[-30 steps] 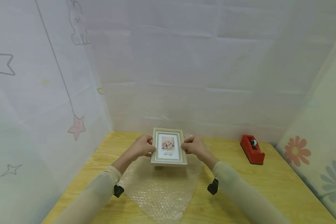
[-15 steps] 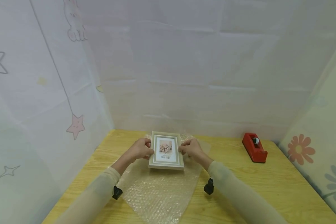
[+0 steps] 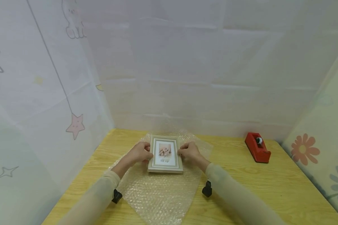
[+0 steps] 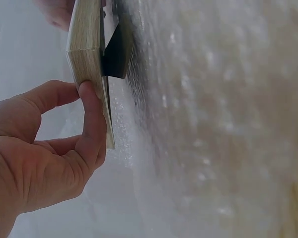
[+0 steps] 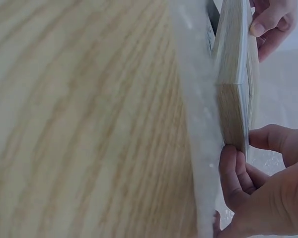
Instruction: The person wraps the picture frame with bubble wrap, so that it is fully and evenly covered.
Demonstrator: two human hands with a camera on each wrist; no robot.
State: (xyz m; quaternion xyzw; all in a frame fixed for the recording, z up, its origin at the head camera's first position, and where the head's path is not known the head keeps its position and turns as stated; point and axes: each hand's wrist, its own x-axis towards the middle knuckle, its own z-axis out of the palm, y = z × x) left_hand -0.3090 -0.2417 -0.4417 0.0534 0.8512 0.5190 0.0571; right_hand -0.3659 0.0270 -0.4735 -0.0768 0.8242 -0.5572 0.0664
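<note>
A cream picture frame [image 3: 165,170] with a flower print lies face up, close over a sheet of bubble wrap [image 3: 160,193]. My left hand [image 3: 139,153] pinches its left edge between thumb and fingers. On the opposite edge, my right hand [image 3: 191,152] grips it the same way. In the left wrist view a dark stand [image 4: 118,52] sticks out from the back of the frame toward the bubble wrap. The right wrist view shows the frame's side [image 5: 232,114] between thumb and fingertips, just above the wrap.
A red tape dispenser [image 3: 257,148] stands at the back right of the wooden table [image 3: 233,178]. White patterned sheets [image 3: 186,68] hang behind and at both sides. The bubble wrap lies diagonally, one corner pointing toward the person.
Both hands have lowered the picture frame toward the bubble wrap, slightly nearer the person and to the left. The gap seen beneath it has shrunk. Both hands keep their hold.
</note>
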